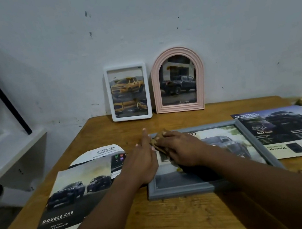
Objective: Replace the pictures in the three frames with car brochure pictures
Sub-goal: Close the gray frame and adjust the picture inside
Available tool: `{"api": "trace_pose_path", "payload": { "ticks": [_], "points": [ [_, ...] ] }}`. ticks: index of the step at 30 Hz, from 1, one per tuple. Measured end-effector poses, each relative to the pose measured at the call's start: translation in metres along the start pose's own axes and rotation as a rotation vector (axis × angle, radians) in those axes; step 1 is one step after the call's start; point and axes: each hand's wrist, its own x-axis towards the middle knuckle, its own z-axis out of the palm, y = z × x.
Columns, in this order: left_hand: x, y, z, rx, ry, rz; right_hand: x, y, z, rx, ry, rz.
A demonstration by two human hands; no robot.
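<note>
a grey frame (181, 189) lay flat on a wooden table (172, 225), a car picture (226, 142) showing inside it. the left hand (143, 162) rested edge-on along the frame's left side, fingers extended and grasping nothing. the right hand (180, 149) pressed down on the picture, fingertips pinching a small brown object (155, 140) too blurred to identify. a white frame (128, 92) and a pink arched frame (178, 79), both with truck pictures, leaned against the wall. brochure pages (69, 193) lay either side.

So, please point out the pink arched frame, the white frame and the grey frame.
pink arched frame (174, 51): head view, top of arch.
white frame (132, 117): head view, bottom edge.
grey frame (181, 190): head view, near edge.
</note>
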Motion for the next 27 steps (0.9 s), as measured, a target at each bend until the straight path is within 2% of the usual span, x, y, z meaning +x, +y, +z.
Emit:
{"api": "trace_pose_path", "payload": {
  "ticks": [6, 9, 11, 14, 27],
  "points": [
    [-0.001, 0.01, -0.002, 0.138, -0.036, -0.044, -0.009, 0.009, -0.008, -0.225, 0.077, 0.053],
    [-0.002, 0.012, -0.002, 0.157, -0.047, -0.049, -0.007, 0.005, -0.004, -0.139, 0.115, -0.057],
    [-0.002, 0.011, -0.002, 0.161, -0.041, -0.051, -0.006, 0.005, 0.001, 0.0, 0.046, -0.107],
    [-0.001, 0.011, -0.002, 0.169, -0.05, -0.06, -0.013, 0.015, 0.0, 0.137, -0.056, -0.044],
    [-0.006, 0.026, -0.009, 0.22, -0.051, -0.053, -0.054, 0.038, -0.01, -0.07, -0.161, 0.273]
  ]
}}
